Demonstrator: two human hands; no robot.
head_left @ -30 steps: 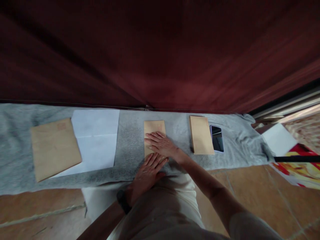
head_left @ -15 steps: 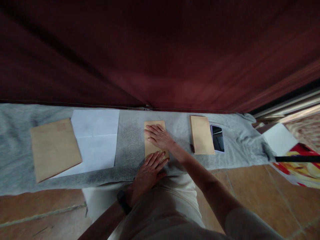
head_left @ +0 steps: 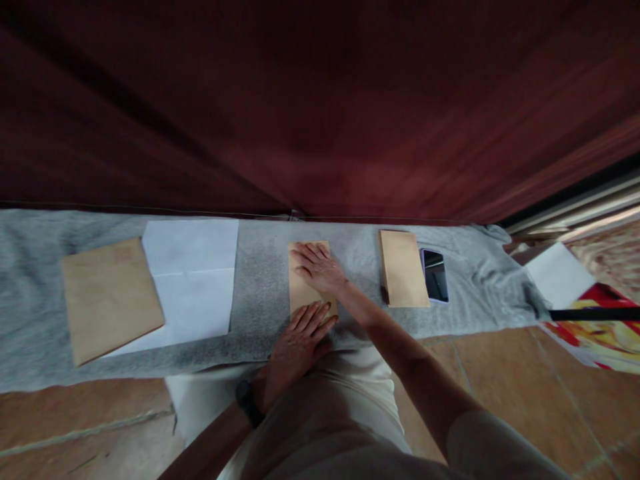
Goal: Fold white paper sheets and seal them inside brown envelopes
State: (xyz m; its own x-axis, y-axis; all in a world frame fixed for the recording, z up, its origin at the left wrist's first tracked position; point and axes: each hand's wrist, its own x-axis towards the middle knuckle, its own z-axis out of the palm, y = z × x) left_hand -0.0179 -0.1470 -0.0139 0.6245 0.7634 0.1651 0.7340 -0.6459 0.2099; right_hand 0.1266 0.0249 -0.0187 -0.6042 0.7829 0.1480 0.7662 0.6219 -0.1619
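A brown paper envelope [head_left: 301,293] lies flat on the grey cloth in front of me, partly covered by both hands. My right hand [head_left: 319,267] rests palm down on its upper part, fingers stretched out to the left. Near the lower edge lies my left hand [head_left: 303,337], also flat with fingers extended over the envelope. A dark watch [head_left: 249,402] is on the left wrist. Neither hand grips anything. To the right sits a stack of brown envelopes [head_left: 406,270].
White paper sheets [head_left: 195,267] with a crease lie left on the grey cloth [head_left: 265,267], overlapped by a larger brown envelope [head_left: 113,300]. A phone [head_left: 436,277] lies beside the stack. Dark red curtain [head_left: 320,120] hangs behind. A black bar [head_left: 595,313] juts in at right.
My right hand has shifted very slightly upward on the envelope. The left hand stays where it was, and the other things have not moved.
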